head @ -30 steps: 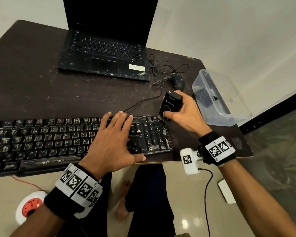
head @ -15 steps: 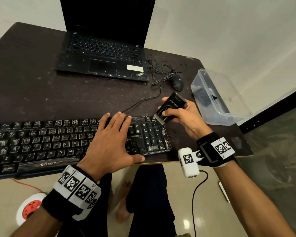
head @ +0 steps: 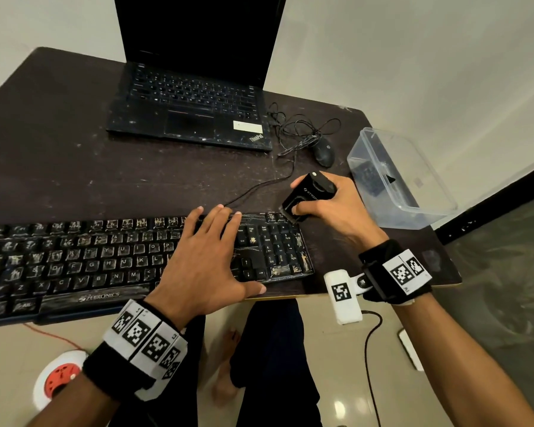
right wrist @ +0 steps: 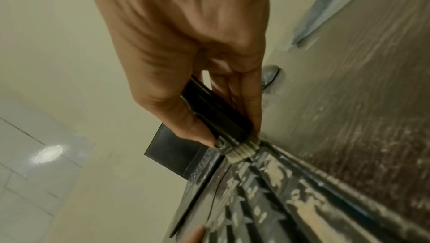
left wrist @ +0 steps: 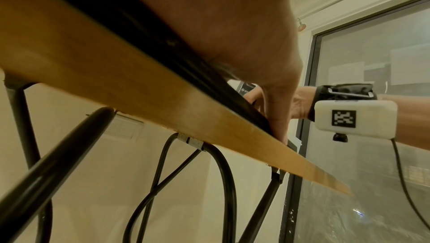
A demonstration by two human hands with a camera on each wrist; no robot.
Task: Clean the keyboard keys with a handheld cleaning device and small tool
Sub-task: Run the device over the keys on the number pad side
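A dusty black keyboard [head: 84, 260] lies along the near edge of the dark table [head: 59, 155]. My left hand [head: 204, 257] lies flat on its right part, fingers straight, thumb at the front edge. My right hand [head: 327, 208] grips a small black handheld cleaning device [head: 309, 194], tilted, with its pale brush end [right wrist: 242, 150] touching the far right corner of the keyboard [right wrist: 267, 191]. In the left wrist view my left hand [left wrist: 232, 35] presses down at the table edge.
An open black laptop [head: 191, 100] stands at the back. A wired mouse [head: 324, 154] with tangled cable lies right of it. A clear plastic box [head: 404, 177] sits at the table's right edge. A red and white reel [head: 59, 377] is on the floor.
The right hand tipped the cleaning device from upright to slanted and brought its brush end down onto the keyboard's far right corner. The left hand stayed flat on the keys.
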